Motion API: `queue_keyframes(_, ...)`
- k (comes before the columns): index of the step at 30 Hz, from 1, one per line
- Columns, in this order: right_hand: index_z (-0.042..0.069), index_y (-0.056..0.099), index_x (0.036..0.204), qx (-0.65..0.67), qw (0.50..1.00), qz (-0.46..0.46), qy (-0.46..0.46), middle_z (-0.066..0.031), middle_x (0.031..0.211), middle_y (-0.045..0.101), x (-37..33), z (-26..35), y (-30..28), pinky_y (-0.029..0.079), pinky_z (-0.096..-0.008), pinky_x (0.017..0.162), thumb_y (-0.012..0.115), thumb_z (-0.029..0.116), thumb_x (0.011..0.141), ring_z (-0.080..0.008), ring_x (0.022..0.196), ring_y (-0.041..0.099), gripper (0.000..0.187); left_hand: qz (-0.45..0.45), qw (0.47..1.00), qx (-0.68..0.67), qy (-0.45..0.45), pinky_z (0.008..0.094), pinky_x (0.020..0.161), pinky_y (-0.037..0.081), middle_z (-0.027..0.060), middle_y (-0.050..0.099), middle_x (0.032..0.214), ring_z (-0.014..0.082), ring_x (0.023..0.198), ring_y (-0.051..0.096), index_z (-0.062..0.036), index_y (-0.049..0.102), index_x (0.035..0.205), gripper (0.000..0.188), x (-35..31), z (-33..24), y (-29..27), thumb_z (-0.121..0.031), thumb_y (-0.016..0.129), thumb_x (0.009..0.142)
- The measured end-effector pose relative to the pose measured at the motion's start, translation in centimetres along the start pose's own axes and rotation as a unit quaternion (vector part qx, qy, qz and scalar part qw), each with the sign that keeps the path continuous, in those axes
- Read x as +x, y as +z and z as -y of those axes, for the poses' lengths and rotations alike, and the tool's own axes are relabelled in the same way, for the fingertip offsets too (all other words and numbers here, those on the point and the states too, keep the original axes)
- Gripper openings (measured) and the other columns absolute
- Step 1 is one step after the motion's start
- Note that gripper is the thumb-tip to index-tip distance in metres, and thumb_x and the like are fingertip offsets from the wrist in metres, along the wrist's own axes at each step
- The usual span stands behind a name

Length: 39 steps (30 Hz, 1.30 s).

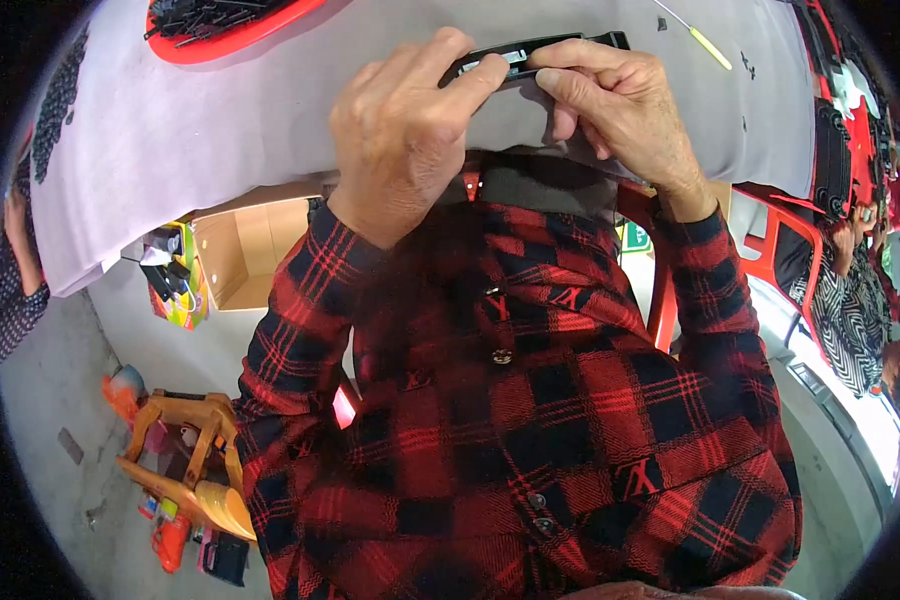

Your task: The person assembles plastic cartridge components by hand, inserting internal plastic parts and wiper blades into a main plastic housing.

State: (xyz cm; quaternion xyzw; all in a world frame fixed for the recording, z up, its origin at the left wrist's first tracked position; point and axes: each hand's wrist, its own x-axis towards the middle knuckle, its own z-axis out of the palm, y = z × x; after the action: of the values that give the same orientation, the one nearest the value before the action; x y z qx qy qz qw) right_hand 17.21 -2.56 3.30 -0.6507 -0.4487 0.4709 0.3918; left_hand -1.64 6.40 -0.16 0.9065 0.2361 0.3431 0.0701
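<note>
A long black plastic part [600, 42] with a light metallic piece [510, 62] set in its middle is held just above the grey cloth-covered table. My left hand [400, 125] grips its left end, the thumb pressed close to the metallic piece. My right hand [620, 100] pinches the part toward its right end between thumb and forefinger, the other fingers curled below. My fingers hide portions of both ends. To the right on the cloth lies a thin tool with a yellow handle [710, 48], perhaps a screwdriver.
A red bowl [225, 50] of thin black pieces stands at the far left of the table [200, 130]. Small dark bits lie at right. Below are an open cardboard box [255, 255] and a wooden stool [185, 445]. Other people sit at both sides.
</note>
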Motion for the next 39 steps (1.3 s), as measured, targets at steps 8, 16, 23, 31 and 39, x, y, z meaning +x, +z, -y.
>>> queue_keyframes(8,0.006,0.073,0.106,-0.002,1.0,-0.007,-0.01,0.0013,0.061,0.063,-0.1,0.3,0.0,0.039,-0.0178,0.04,0.061,0.016,0.097,-0.0011,0.046,0.049,0.018,0.004,1.0,-0.007,0.015,0.0336,0.065,0.048,-0.0001,0.063,0.092,0.0192,0.077,0.064,-0.0151,0.071,0.094,0.024,0.3,0.0,-0.1,-0.007,0.063,0.073)
queue_keyframes(16,0.006,0.072,0.11,-0.002,1.0,0.009,0.008,0.0014,0.062,0.063,-0.2,0.2,-0.3,0.04,-0.0182,0.041,0.061,0.017,0.097,-0.0016,0.047,0.05,0.02,-0.008,1.0,-0.017,0.02,0.0347,0.064,0.047,0.0006,0.061,0.091,0.0198,0.078,0.062,-0.014,0.07,0.095,0.024,0.3,-0.1,0.1,-0.007,0.063,0.073)
queue_keyframes(23,0.006,0.072,0.11,-0.009,1.0,0.028,0.005,0.0013,0.065,0.064,-0.2,0.7,-0.7,0.043,-0.0184,0.044,0.062,0.016,0.096,-0.0017,0.052,0.054,0.02,0.042,0.999,-0.019,-0.007,0.036,0.069,0.048,0.0018,0.062,0.098,0.0232,0.082,0.062,-0.0148,0.071,0.104,0.026,0.3,-0.5,-0.8,-0.008,0.07,0.079)
queue_keyframes(31,0.003,0.069,0.091,-0.06,0.99,-0.103,-0.075,0.0022,0.073,0.058,0.9,1.8,-2.0,0.04,-0.0224,0.058,0.065,0.0,0.088,-0.0061,0.064,0.051,0.006,0.053,0.999,-0.002,-0.013,0.0353,0.069,0.048,0.0008,0.061,0.096,0.0218,0.082,0.061,-0.0156,0.072,0.103,0.024,0.5,-0.7,-0.7,-0.011,0.071,0.079)
queue_keyframes(39,0.004,0.068,0.085,-0.233,0.954,-0.077,-0.173,-0.0065,0.074,0.058,1.5,4.4,-1.2,0.043,-0.0313,0.062,0.068,-0.005,0.079,-0.0188,0.067,0.054,0.011,0.002,1.0,0.01,0.0,0.033,0.064,0.046,-0.0012,0.058,0.088,0.0179,0.076,0.057,-0.0169,0.073,0.093,0.021,0.2,-0.4,0.1,-0.01,0.065,0.075)
